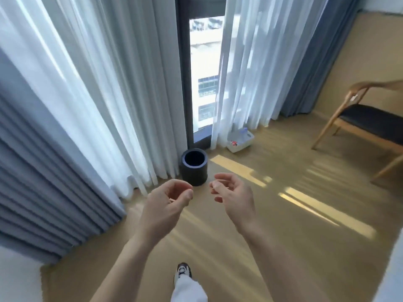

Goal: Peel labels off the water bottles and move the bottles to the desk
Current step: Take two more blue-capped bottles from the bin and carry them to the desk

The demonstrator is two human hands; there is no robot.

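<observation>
Black cylindrical bin (pixel 194 168) stands on the wood floor (pixel 239 247) just beyond both hands, in line with the gap between them. Left hand (pixel 168 203) and right hand (pixel 232 196): fingers loosely curled, nothing held. White basket (pixel 242 146) sits farther off, beyond and right of the right hand, at the sheer curtain (pixel 239 83) hem, with water bottles (pixel 241 134) inside (blurred, count unclear). Wooden chair (pixel 359 118) far right.

Water bottles (pixel 239 136): in basket, on floor by window.
Clear plastic, blurred; lying in a white basket (pixel 242 147) on the wood floor at the sheer curtain's hem. One blue cap (pixel 245 129) shows; count unclear.
</observation>
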